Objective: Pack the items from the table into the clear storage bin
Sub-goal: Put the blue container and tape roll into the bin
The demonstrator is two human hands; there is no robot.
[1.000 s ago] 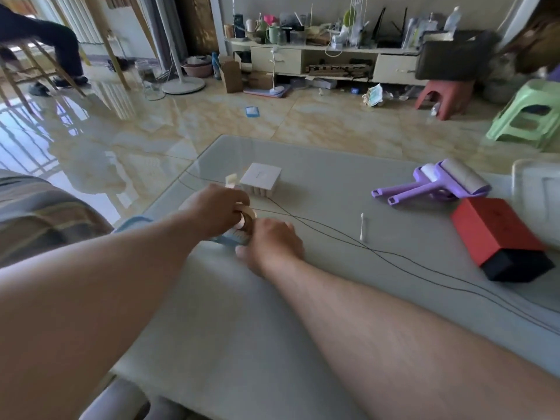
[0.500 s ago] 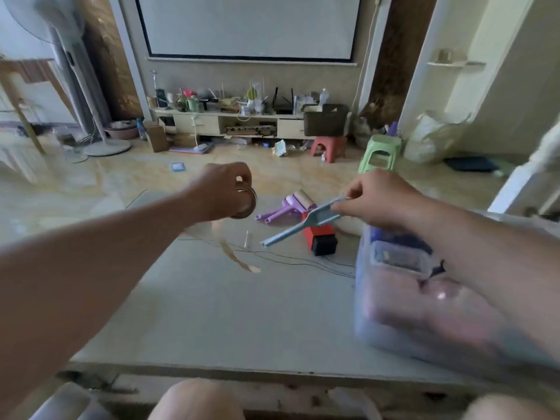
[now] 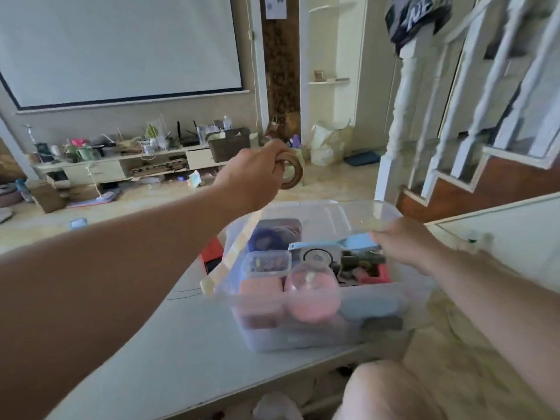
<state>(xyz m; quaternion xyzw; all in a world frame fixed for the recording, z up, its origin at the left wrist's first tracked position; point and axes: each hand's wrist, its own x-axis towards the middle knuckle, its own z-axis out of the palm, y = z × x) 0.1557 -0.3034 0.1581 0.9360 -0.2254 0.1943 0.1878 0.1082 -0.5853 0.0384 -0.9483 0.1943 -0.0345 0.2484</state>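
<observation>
The clear storage bin (image 3: 357,331) stands on the grey table (image 3: 169,353), at its right end, holding small boxes, pink containers and dark items. My left hand (image 3: 257,174) is raised above the bin's far left corner and is shut on a brown tape roll (image 3: 293,174); a loose strip of tape (image 3: 233,256) hangs from it down past the bin's left wall. My right hand (image 3: 403,247) is over the bin's right side, gripping a light blue brush (image 3: 333,242) that lies across the items inside.
A red and black box (image 3: 212,253) lies on the table left of the bin, partly hidden by my arm. A thin black wire (image 3: 181,294) runs across the table. A white stair railing (image 3: 424,116) rises behind on the right. My knee (image 3: 391,392) is below the table edge.
Both hands lifted the tape roll and blue brush off the table's left part and carried them right. The brush now lies inside the bin; the tape roll hangs above the bin's far corner.
</observation>
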